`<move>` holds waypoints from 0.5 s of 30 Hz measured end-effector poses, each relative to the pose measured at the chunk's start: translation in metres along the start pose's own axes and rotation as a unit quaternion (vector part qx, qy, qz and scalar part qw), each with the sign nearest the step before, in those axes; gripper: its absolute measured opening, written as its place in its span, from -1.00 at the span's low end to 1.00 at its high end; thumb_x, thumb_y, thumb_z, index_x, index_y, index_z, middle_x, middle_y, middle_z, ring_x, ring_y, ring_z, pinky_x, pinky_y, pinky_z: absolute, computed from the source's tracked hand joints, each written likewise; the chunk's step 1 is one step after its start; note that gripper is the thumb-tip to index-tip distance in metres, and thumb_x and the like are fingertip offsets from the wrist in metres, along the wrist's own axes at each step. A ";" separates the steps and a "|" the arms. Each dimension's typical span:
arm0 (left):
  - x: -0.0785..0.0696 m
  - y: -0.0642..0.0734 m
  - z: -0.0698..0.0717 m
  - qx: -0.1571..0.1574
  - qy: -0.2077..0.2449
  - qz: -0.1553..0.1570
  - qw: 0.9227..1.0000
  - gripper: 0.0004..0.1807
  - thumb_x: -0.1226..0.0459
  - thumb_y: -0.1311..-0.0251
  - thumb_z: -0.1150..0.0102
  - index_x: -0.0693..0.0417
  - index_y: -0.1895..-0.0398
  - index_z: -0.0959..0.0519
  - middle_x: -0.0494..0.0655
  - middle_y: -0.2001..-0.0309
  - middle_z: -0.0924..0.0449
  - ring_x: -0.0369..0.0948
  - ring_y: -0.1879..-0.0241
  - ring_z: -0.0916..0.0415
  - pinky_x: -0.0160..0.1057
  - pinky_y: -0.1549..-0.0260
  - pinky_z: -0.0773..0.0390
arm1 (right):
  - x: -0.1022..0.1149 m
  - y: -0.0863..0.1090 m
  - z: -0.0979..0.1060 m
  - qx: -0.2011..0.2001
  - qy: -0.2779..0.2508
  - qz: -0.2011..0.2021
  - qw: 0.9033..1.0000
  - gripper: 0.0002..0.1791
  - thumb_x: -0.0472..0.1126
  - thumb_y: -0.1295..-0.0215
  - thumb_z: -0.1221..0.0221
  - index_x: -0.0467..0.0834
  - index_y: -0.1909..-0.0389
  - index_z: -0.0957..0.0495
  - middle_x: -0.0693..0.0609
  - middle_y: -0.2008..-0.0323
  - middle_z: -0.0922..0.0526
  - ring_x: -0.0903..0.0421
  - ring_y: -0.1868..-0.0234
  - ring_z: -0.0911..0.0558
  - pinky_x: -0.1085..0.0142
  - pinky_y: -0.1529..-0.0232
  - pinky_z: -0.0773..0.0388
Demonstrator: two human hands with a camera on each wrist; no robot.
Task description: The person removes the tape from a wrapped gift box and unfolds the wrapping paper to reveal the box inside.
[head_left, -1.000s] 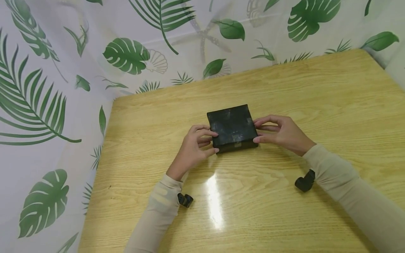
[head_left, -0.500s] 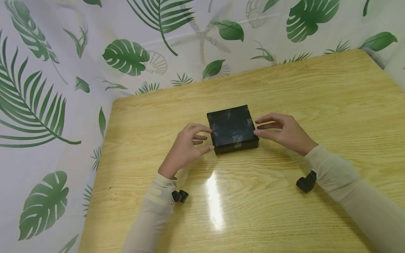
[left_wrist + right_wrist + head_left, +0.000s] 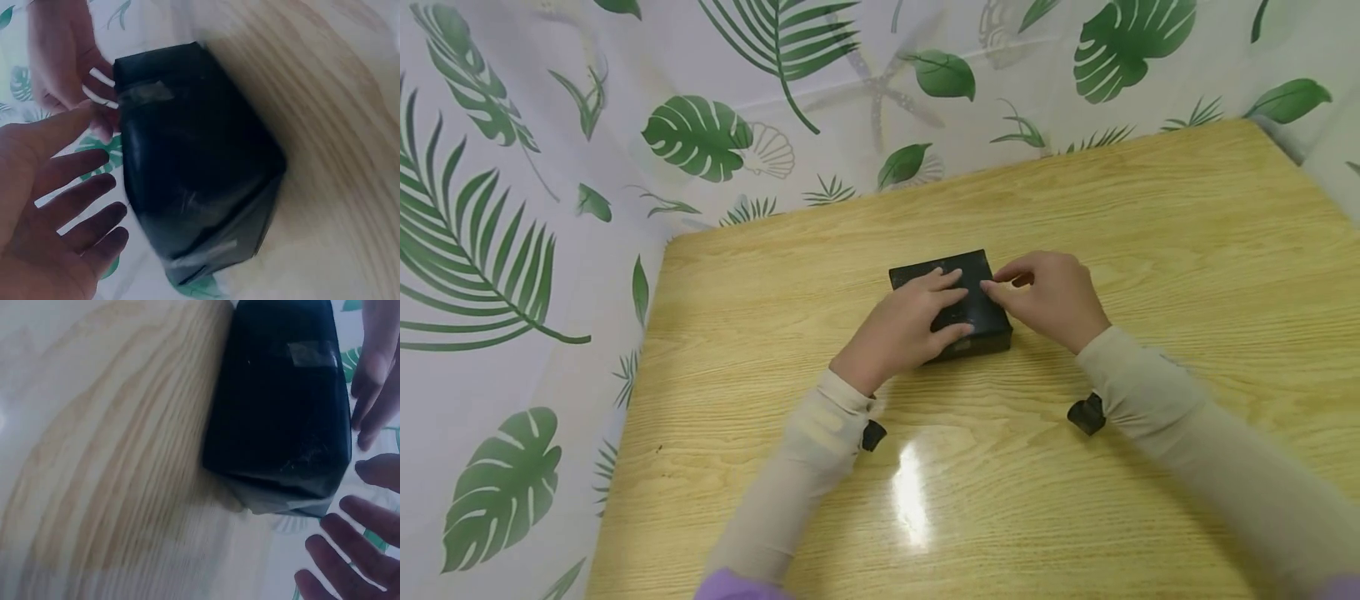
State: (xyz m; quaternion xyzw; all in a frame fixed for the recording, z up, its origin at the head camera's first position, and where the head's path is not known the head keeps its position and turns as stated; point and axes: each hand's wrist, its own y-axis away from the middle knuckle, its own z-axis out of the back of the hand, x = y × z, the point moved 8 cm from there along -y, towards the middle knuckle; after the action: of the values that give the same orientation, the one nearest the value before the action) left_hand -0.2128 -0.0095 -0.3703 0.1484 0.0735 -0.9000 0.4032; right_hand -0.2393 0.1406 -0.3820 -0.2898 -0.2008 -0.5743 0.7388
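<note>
A black-wrapped box [image 3: 988, 315] lies flat on the wooden table, with pale tape strips [image 3: 312, 354] stuck to its sides. My left hand [image 3: 898, 329] is over the box top, its fingers spread and hiding much of that face. In the left wrist view, the same fingers show apart beside the black box [image 3: 194, 156]. At the box's right edge is my right hand [image 3: 1051, 293], thumb tip over the top and index finger bent close to it. The right wrist view shows its fingers [image 3: 356, 540] loosely extended by the end of the box.
The wood-grain table [image 3: 760, 333] reaches a white leaf-print cloth [image 3: 850, 50] at the back and left. Small black devices, one on the left wrist [image 3: 872, 435] and one on the right wrist [image 3: 1086, 414], hang beneath the sleeves.
My left hand has moved from the box's left side to over its top. My right hand has shifted up and left onto the right edge. The box stays in place.
</note>
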 end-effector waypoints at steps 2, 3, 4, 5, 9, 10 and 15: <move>0.000 -0.004 -0.006 0.015 -0.014 0.008 1.000 -0.38 -0.07 -0.28 -0.05 0.07 -0.30 -0.38 -0.01 -0.38 -0.20 -0.10 -0.39 -0.08 -0.18 -0.30 -0.19 | 0.004 -0.001 -0.001 -0.009 0.029 0.008 0.999 -0.64 0.05 -0.19 -0.26 -0.18 0.25 -0.72 -0.13 0.27 -0.71 -0.05 0.26 -0.65 0.01 0.28 -0.54; 0.001 -0.005 -0.008 0.022 -0.020 0.012 1.000 -0.37 -0.08 -0.28 -0.04 0.07 -0.31 -0.37 -0.01 -0.38 -0.21 -0.10 -0.40 -0.08 -0.17 -0.29 -0.19 | 0.006 -0.001 -0.002 -0.013 0.044 0.012 0.999 -0.65 0.04 -0.18 -0.27 -0.18 0.27 -0.73 -0.13 0.29 -0.71 -0.05 0.28 -0.65 0.01 0.31 -0.55; 0.002 -0.006 -0.010 0.027 -0.024 0.017 0.999 -0.36 -0.09 -0.28 -0.03 0.07 -0.31 -0.37 -0.02 -0.37 -0.21 -0.10 -0.40 -0.07 -0.16 -0.29 -0.19 | 0.007 -0.002 -0.003 -0.015 0.057 0.013 0.998 -0.66 0.03 -0.17 -0.28 -0.18 0.27 -0.73 -0.13 0.29 -0.71 -0.04 0.30 -0.65 0.02 0.34 -0.56; 0.002 -0.006 -0.012 0.030 -0.025 0.020 0.999 -0.36 -0.10 -0.28 -0.03 0.08 -0.30 -0.38 -0.01 -0.37 -0.22 -0.09 -0.39 -0.08 -0.16 -0.29 -0.20 | 0.009 -0.002 -0.004 -0.017 0.069 0.015 0.997 -0.66 0.03 -0.17 -0.28 -0.18 0.28 -0.73 -0.13 0.30 -0.71 -0.04 0.31 -0.65 0.03 0.36 -0.56; 0.004 -0.007 -0.015 0.032 -0.023 0.028 0.999 -0.36 -0.11 -0.27 -0.03 0.07 -0.30 -0.39 -0.03 -0.35 -0.25 -0.10 -0.39 -0.08 -0.14 -0.28 -0.21 | 0.013 -0.001 -0.005 -0.020 0.098 0.017 0.995 -0.69 0.00 -0.16 -0.28 -0.19 0.30 -0.73 -0.13 0.32 -0.71 -0.04 0.35 -0.65 0.04 0.44 -0.56; 0.004 -0.007 -0.015 0.031 -0.022 0.028 0.999 -0.36 -0.11 -0.27 -0.03 0.07 -0.30 -0.39 -0.03 -0.35 -0.26 -0.10 -0.39 -0.08 -0.14 -0.28 -0.21 | 0.014 -0.001 -0.005 -0.021 0.102 0.019 0.994 -0.69 -0.01 -0.17 -0.28 -0.19 0.31 -0.73 -0.13 0.33 -0.71 -0.04 0.36 -0.65 0.04 0.45 -0.56; 0.004 -0.007 -0.015 0.032 -0.020 0.033 0.999 -0.36 -0.12 -0.27 -0.03 0.05 -0.30 -0.39 -0.04 -0.35 -0.25 -0.11 -0.40 -0.06 -0.15 -0.29 -0.20 | 0.017 -0.001 -0.005 -0.035 0.118 0.028 0.992 -0.72 -0.04 -0.17 -0.28 -0.19 0.33 -0.73 -0.15 0.35 -0.71 -0.04 0.47 -0.63 0.12 0.59 -0.51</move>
State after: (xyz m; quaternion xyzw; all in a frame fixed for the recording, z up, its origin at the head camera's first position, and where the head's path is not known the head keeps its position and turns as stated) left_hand -0.2180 -0.0040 -0.3859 0.1457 0.0322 -0.8910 0.4288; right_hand -0.2361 0.1243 -0.3748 -0.2508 -0.0841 -0.5902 0.7627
